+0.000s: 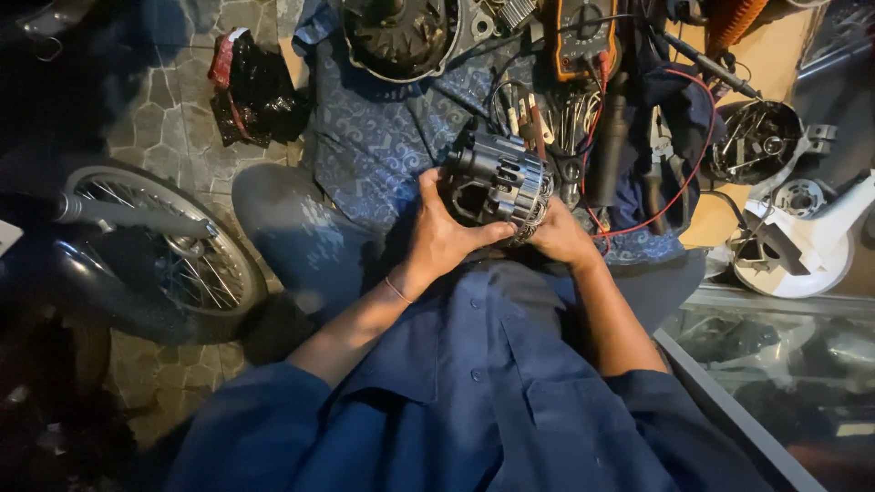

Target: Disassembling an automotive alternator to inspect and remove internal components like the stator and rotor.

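**Alternator Held in Both Hands Over the Lap**

Stone paving [173, 137] forms the workshop floor, with a spoked motorcycle wheel [164, 251] at the left. Ahead lies a patterned blue cloth [383, 137] carrying a round black housing [401, 36], an orange multimeter [583, 36] with red leads [679, 196], and loose hand tools [570, 114]. White machine covers [802, 228] sit at the right.

The alternator [497, 187] is held above the lap, just in front of the cloth. The left hand [442, 237] is closed on its near side, thumb across the casing. The right hand [561, 237] is closed on the opposite end, at the exposed laminated core.

Handling judgement: the unit looks heavy and rigid, being a metal body with ribbed vents. Grip the outer casing with both hands; avoid the winding edges and terminals, which are probably the more delicate parts.
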